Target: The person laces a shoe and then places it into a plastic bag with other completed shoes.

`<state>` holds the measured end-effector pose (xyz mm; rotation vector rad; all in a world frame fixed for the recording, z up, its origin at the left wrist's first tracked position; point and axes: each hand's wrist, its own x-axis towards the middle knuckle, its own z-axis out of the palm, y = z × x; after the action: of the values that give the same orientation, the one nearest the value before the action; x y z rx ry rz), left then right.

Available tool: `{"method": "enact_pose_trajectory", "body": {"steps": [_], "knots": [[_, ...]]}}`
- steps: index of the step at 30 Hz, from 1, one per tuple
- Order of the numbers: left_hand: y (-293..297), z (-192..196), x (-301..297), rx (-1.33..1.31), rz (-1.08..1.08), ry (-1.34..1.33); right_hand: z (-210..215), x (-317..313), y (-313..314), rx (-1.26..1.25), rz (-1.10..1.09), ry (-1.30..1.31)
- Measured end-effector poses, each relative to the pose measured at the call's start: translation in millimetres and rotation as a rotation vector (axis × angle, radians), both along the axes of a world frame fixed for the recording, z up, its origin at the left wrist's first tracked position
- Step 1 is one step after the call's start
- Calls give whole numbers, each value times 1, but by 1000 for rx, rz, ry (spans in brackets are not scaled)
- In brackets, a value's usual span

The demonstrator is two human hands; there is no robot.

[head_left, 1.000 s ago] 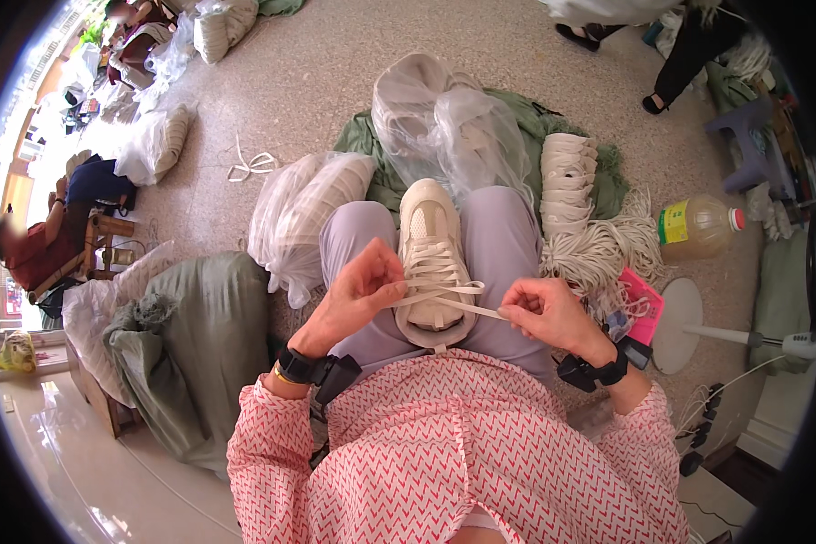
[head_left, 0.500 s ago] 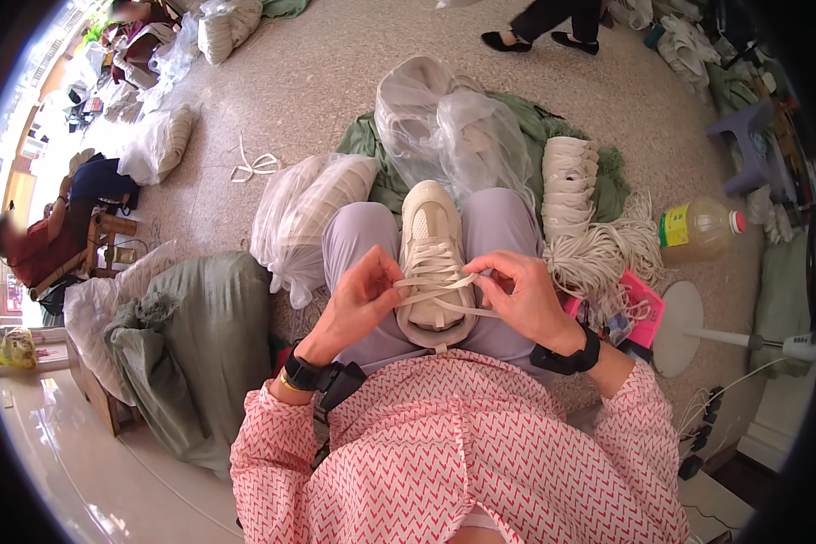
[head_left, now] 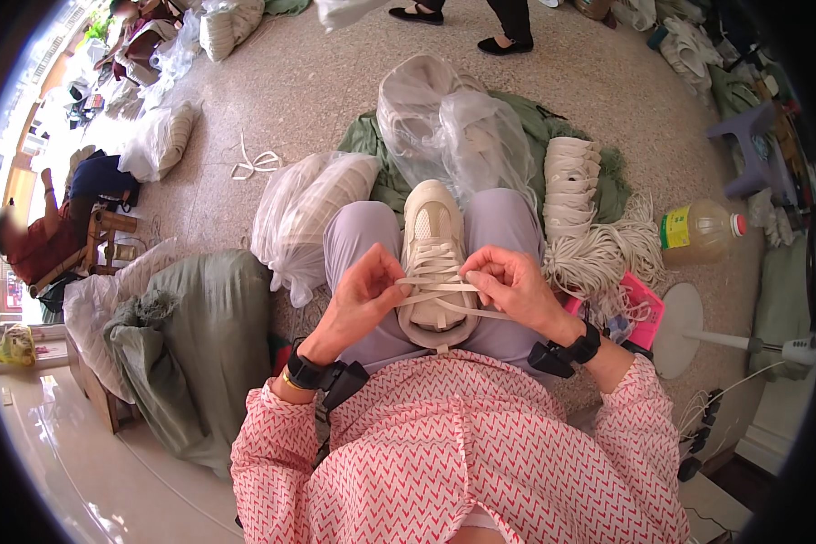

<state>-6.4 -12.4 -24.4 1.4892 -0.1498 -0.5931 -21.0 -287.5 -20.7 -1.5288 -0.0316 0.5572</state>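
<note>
A cream sneaker (head_left: 432, 218) rests between my thighs, toe pointing away from me, with pale flat laces crossing its front. My left hand (head_left: 370, 295) pinches a shoelace (head_left: 440, 286) at the left side of the upper eyelets. On the right side, my right hand (head_left: 510, 283) is closed with thumb and fingertips on the lace too. One lace strand runs slack below the right fingers. The shoe's opening (head_left: 431, 315) faces me, under the crossing strands.
Plastic bags of shoe parts (head_left: 313, 213) lie ahead on the floor and on green cloth. To the right are stacked shoe uppers (head_left: 571, 177), lace bundles (head_left: 598, 249), a pink basket (head_left: 642, 308) and a large bottle (head_left: 698, 228). A person in black shoes (head_left: 506, 45) walks beyond.
My right hand has shifted slightly left, closer to the laces, and its wrist has turned a little. The walking person has moved left. The seated person at left has raised an arm.
</note>
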Motion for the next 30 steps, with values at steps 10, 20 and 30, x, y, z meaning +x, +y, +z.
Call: {"method": "enact_pose_trajectory", "body": {"steps": [10,20,30], "knots": [[1,4,8,183,-52,-137,-3,-2,5,-298,-34,-330],[-9,29,6,487,-35,-430,-3,4,10,-661,24,-643],[-7,15,-14,410,47,-645,9,-15,-4,-508,-150,-518]]}}
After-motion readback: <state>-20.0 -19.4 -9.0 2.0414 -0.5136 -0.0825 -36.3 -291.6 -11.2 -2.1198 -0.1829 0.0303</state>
